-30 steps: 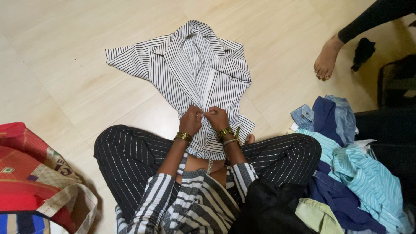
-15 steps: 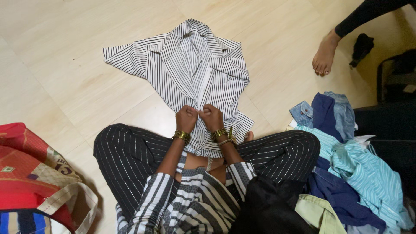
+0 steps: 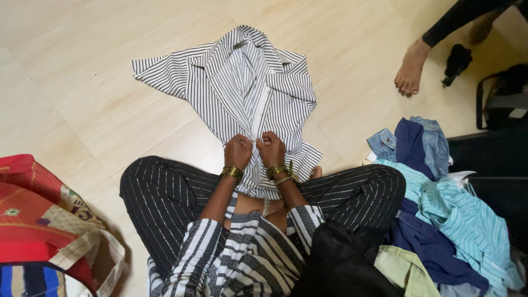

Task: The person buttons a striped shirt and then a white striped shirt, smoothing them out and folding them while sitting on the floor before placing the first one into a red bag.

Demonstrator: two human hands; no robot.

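- One striped shirt [image 3: 242, 93] lies spread on the floor [image 3: 82, 82], collar away from the seated person, lower front reaching the crossed legs.
- Left hand [image 3: 238, 151] and right hand [image 3: 271, 148] sit side by side on the front opening, fingers closed, each pinching one edge of the fabric.
- Handling judgement: light, soft, limp cloth; it wrinkles readily and is best gripped at edges, placket or hem.
- Right: a pile of clothes [image 3: 440, 209] in blues and teal. Left: a red bag [image 3: 44, 220].
- Another person's bare foot [image 3: 410, 69] rests well apart, upper right.
- Hidden: fingertips curl under, so buttons cannot be made out; the hem disappears behind the wrists.
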